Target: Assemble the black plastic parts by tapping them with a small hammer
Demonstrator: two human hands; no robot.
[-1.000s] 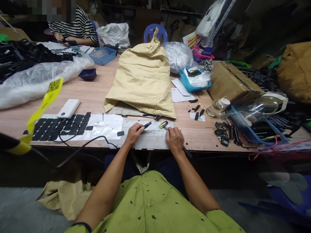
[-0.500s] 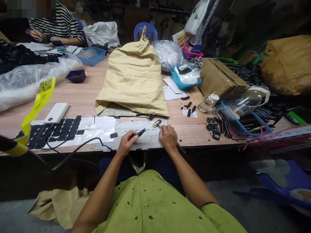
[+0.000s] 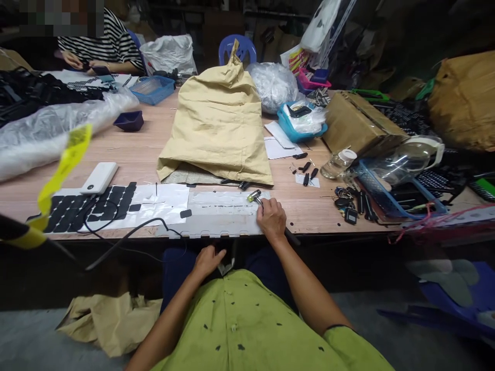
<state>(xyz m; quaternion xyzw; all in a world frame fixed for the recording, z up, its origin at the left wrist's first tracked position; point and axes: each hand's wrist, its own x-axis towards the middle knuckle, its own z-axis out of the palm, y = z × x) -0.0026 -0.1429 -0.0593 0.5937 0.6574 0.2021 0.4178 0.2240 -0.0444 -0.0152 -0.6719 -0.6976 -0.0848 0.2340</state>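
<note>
My right hand (image 3: 271,220) rests at the table's front edge, closed around the handle of a small hammer (image 3: 254,196). The hammer's yellowish head lies over a pale flat sheet (image 3: 226,220), and its dark grip end sticks out behind my hand. Below the table edge, over my lap, is my left hand (image 3: 208,262). Its thumb stands apart from the fingers, and I see nothing held in it; the fingertips are partly lost in shadow. Small black pieces (image 3: 244,184) lie beyond the sheet, against a beige cloth sack (image 3: 218,123).
Left are a white power bank (image 3: 99,178), a black cable (image 3: 135,226) and rows of black pads (image 3: 69,211). Right are a glass jar (image 3: 339,164), keys (image 3: 345,203), a blue basket (image 3: 402,198) and a cardboard box (image 3: 359,121). A person in striped sleeves (image 3: 121,46) sits across.
My left hand has drawn back from over the sheet to below the table edge, and the black piece it held no longer shows. My right hand keeps the hammer in place.
</note>
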